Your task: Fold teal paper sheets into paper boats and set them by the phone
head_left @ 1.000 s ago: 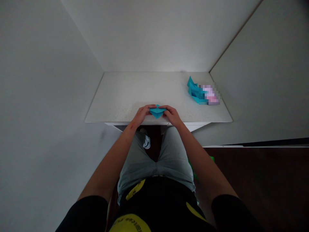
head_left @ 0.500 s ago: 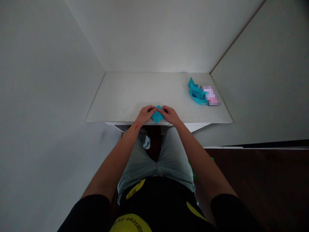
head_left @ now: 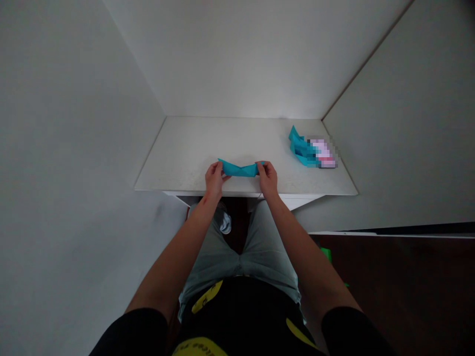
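A blue folded paper boat [head_left: 240,171] is stretched lengthwise between my two hands, over the front part of the white tabletop. My left hand [head_left: 214,179] pinches its left end, with the pointed tip sticking up past the fingers. At the other end, my right hand [head_left: 267,177] grips the paper between thumb and fingers, and a bit of blue shows above them. The boat's middle dips slightly, with a small fold at its centre.
More blue folded paper boats [head_left: 300,147] lie overlapping on the right of the white table [head_left: 185,148]. Beside them is a pink and white item [head_left: 322,152], blurred out. Walls close in the table at the back and sides. Something green [head_left: 326,254] lies on the dark floor.
My hands have moved apart, pulling the paper from a compact diamond into a long boat shape. The boats on the right stay where they were.
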The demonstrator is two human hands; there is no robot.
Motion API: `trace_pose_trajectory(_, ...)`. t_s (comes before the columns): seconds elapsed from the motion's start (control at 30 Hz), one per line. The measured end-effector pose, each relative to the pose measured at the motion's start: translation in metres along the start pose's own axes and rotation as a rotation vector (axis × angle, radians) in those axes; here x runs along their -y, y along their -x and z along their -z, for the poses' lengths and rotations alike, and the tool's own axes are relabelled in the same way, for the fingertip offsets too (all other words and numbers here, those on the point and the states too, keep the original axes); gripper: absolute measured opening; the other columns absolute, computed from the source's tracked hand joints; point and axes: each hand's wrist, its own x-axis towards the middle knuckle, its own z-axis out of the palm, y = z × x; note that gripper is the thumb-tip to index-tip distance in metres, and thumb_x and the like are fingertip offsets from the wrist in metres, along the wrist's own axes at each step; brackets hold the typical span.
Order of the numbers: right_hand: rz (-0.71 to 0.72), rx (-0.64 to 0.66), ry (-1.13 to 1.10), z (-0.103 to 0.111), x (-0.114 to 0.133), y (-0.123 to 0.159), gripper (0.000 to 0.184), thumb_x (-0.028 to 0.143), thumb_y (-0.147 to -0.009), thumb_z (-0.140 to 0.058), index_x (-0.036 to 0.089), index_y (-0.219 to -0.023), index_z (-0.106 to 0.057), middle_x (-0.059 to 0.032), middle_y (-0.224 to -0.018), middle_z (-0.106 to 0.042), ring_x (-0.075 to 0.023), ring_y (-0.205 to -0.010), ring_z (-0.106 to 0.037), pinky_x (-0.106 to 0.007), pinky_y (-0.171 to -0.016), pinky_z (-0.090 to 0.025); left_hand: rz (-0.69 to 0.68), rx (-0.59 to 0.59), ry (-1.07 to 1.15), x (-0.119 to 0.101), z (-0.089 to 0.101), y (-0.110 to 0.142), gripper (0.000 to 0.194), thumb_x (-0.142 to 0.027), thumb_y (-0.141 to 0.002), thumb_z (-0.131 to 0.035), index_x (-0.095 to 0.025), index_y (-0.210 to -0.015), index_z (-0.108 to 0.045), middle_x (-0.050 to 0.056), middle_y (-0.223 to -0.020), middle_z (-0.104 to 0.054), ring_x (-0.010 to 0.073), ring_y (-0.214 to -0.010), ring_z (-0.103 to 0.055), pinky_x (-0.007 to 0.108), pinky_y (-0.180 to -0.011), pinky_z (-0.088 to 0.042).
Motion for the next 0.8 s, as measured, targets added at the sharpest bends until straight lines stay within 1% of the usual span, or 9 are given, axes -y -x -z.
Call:
trace_pose_trajectory(0.13,-0.004,-0.037,-0.045,0.001,-0.008,0.001,0.054,0.079,-0.093,-0.063,0.026,-0.103,-0.064,-0.0034,-0.091,-0.067,-0.0207,-0.086,-0.065,-0.036,-0.082,-0.060,-0.114,-0.068,-0.025,0.010,0.015,0.004,0.041,-0.062,-0.101,-0.064,-0.023,-0.112,-0.053,0.007,-0.119,-0.069,0.0168,-0.098,-0.073,0.031,-0.083,-0.066)
trace_pose_trajectory(0.23,0.000,-0.028,-0.014,0.000,-0.011,0.001,0.049,0.074,-0.094,-0.064,0.025,-0.103,-0.061,-0.0015,-0.086,-0.064,-0.0196,-0.081,-0.064,-0.036,-0.080,-0.058,-0.169,-0.098,-0.160,0.011,0.021,0.007,0.041,-0.062,-0.103,-0.058,-0.023,-0.115,-0.050,0.010,-0.119,-0.065,0.0201,-0.100,-0.073,0.037,-0.088,-0.065)
trace_pose_trajectory(0.3,0.008,-0.017,0.025,0.001,-0.011,0.002,0.046,0.070,-0.095,-0.064,0.025,-0.104,-0.061,-0.0005,-0.084,-0.063,-0.0190,-0.078,-0.063,-0.035,-0.078,-0.056,-0.276,-0.201,-0.324,0.006,0.023,0.013,0.038,-0.054,-0.103,-0.059,-0.022,-0.123,-0.051,0.014,-0.129,-0.062,0.0254,-0.114,-0.070,0.045,-0.102,-0.062)
trace_pose_trajectory(0.37,0.018,-0.001,0.072,0.001,-0.009,0.004,0.043,0.066,-0.096,-0.065,0.024,-0.107,-0.062,-0.0007,-0.085,-0.065,-0.0189,-0.077,-0.062,-0.034,-0.077,-0.054,-0.453,-0.253,-0.546,-0.003,0.023,0.024,0.038,-0.043,-0.102,-0.061,-0.020,-0.130,-0.053,0.020,-0.142,-0.057,0.0315,-0.135,-0.060,0.054,-0.119,-0.050)
trace_pose_trajectory(0.43,0.030,0.018,0.119,0.001,-0.007,0.005,0.040,0.062,-0.096,-0.065,0.024,-0.108,-0.063,-0.0017,-0.087,-0.066,-0.0194,-0.078,-0.062,-0.034,-0.076,-0.053,-0.633,-0.092,-0.785,-0.012,0.022,0.038,0.034,-0.037,-0.104,-0.058,-0.019,-0.133,-0.059,0.021,-0.150,-0.056,0.0343,-0.149,-0.050,0.057,-0.130,-0.036)
trace_pose_trajectory(0.5,0.038,0.032,0.157,0.000,-0.005,0.006,0.036,0.058,-0.097,-0.064,0.023,-0.108,-0.063,-0.0024,-0.088,-0.067,-0.0200,-0.079,-0.062,-0.034,-0.077,-0.053,-0.745,0.229,-0.980,-0.016,0.019,0.050,0.036,-0.036,-0.108,-0.053,-0.020,-0.138,-0.064,0.018,-0.156,-0.058,0.0341,-0.155,-0.046,0.055,-0.133,-0.031)
trace_pose_trajectory(0.57,0.040,0.034,0.195,-0.001,-0.005,0.006,0.032,0.053,-0.098,-0.061,0.023,-0.109,-0.063,-0.0026,-0.087,-0.066,-0.0206,-0.079,-0.061,-0.035,-0.077,-0.053,-0.782,0.461,-1.105,-0.014,0.017,0.058,0.046,-0.039,-0.109,-0.053,-0.020,-0.150,-0.062,0.017,-0.166,-0.054,0.0340,-0.160,-0.042,0.054,-0.135,-0.030)
trace_pose_trajectory(0.7,0.100,-0.032,0.313,0.000,-0.002,0.004,0.030,0.045,-0.099,-0.059,0.020,-0.115,-0.064,-0.0110,-0.104,-0.068,-0.0245,-0.090,-0.063,-0.043,-0.088,-0.056,-0.752,0.551,-1.226,0.000,0.019,0.059,0.066,-0.045,-0.107,-0.056,-0.016,-0.166,-0.048,0.018,-0.174,-0.044,0.0343,-0.166,-0.036,0.054,-0.139,-0.023)
trace_pose_trajectory(0.8,0.219,-0.075,0.467,-0.001,0.006,0.013,0.036,0.049,-0.105,-0.054,0.019,-0.121,-0.067,-0.0187,-0.129,-0.067,-0.0312,-0.120,-0.063,-0.056,-0.115,-0.048,-0.741,0.542,-1.256,0.008,0.023,0.056,0.076,-0.054,-0.104,-0.062,-0.014,-0.168,-0.047,0.020,-0.178,-0.036,0.0387,-0.170,-0.026,0.058,-0.139,-0.020)
